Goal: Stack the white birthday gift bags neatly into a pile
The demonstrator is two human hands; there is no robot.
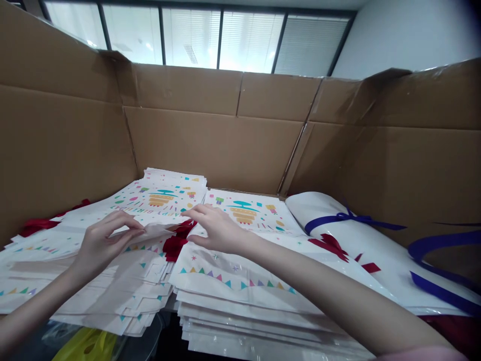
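Observation:
Two stacks of flat white bags, printed with cakes, upside-down birthday lettering and coloured pennants, lie side by side. Over the left stack (93, 301), my left hand (107, 240) pinches the edge of a white printed bag (156, 231) between thumb and fingertips, lifting it slightly. My right hand (216, 228) is just above the near-left part of the right stack (240, 265). Its fingers are stretched apart toward the gap between the stacks, with nothing visibly gripped. Bunched dark red ribbon (175, 246) lies in that gap, close to both hands. Whether the right fingertips touch it is unclear.
Tall cardboard walls (210, 145) enclose the stacks at the back and sides. On the right lies a rolled white sheet (319, 206) tied with blue ribbon (349, 218). More red ribbon (330, 245) rests beside it. A yellow plastic bag (88, 345) shows below the left stack.

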